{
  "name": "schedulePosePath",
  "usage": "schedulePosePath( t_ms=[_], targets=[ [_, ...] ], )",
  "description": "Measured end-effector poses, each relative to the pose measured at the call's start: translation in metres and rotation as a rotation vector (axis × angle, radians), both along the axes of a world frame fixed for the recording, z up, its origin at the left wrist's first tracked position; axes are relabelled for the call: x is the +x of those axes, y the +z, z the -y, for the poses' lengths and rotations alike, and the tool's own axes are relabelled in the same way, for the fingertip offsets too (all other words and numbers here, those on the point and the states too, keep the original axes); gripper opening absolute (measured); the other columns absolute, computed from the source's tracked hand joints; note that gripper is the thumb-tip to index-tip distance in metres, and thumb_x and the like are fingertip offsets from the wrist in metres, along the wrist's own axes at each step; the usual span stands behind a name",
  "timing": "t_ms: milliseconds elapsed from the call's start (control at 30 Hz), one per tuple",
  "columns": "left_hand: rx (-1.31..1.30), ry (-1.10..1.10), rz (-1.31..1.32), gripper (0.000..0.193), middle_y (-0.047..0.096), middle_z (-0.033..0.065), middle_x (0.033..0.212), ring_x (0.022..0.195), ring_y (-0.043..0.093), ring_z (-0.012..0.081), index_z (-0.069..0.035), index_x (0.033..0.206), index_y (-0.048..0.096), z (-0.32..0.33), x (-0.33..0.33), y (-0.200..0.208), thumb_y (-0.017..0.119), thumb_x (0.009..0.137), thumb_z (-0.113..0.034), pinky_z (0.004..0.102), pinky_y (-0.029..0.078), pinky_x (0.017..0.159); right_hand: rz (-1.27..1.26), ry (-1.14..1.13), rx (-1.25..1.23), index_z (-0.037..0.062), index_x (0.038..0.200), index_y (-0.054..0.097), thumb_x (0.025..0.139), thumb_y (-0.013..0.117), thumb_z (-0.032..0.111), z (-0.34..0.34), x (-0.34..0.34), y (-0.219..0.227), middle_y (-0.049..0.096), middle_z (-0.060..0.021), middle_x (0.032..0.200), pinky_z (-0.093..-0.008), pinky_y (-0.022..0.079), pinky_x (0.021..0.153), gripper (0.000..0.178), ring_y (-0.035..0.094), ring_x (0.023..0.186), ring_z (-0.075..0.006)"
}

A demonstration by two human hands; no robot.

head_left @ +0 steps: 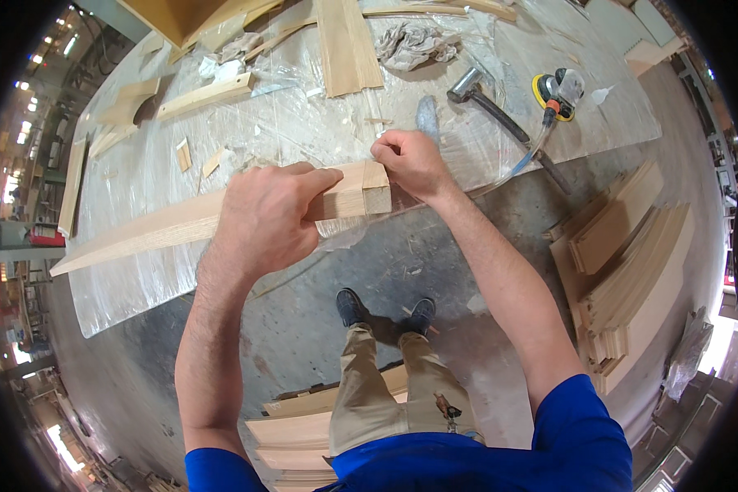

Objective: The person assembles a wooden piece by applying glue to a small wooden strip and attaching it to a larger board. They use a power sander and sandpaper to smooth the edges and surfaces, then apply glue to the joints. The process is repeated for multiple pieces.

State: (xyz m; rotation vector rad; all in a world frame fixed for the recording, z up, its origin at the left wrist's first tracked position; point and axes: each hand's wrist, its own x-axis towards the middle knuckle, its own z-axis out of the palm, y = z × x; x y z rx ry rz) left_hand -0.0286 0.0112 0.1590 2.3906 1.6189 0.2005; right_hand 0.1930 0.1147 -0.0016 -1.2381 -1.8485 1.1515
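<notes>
A long, pale wooden piece lies along the near edge of the plastic-covered table, narrowing toward the left. My left hand is wrapped over it near its thick right end, thumb on the near side. That end carries a block-like section with a visible seam and a squared end face. My right hand is curled beside the far corner of this end, thumb and fingers pressed together. Whatever is between those fingers is hidden or too small to name.
A hammer and a round sander with a hose lie on the table. Crumpled paper, a flat board and wood scraps lie farther back. Stacked wooden parts stand at the right; more boards lie by my legs.
</notes>
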Motion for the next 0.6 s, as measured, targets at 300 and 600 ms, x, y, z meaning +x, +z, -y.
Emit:
schedulePosePath(
  t_ms=[300, 600],
  targets=[
    [-0.066, -0.046, 0.036, 0.062, 0.077, 0.0159, 0.096, 0.086, 0.075, 0.0373, -0.014, 0.125, 0.08, -0.027, -0.011, 0.012, 0.066, 0.066, 0.001, 0.0442, 0.057, 0.076, 0.103, -0.188, 0.223, -0.0029, 0.103, 0.075, 0.102, 0.071, 0.019, 0.017, -0.003, 0.026, 0.078, -0.0144, 0.083, -0.0361, 0.055, 0.068, 0.023, 0.073, 0.072, -0.0207],
    [-0.108, -0.124, 0.219, 0.06, 0.078, 0.012, 0.106, 0.077, 0.069, 0.034, -0.014, 0.131, 0.077, -0.053, 0.007, 0.021, 0.085, 0.073, 0.0, 0.0426, 0.056, 0.075, -0.066, -0.623, 0.296, -0.0003, 0.11, 0.078, 0.098, 0.074, 0.011, 0.017, 0.101, 0.043, 0.081, -0.013, 0.092, -0.0338, 0.058, 0.073, 0.017, 0.075, 0.078, -0.0193]
  ],
)
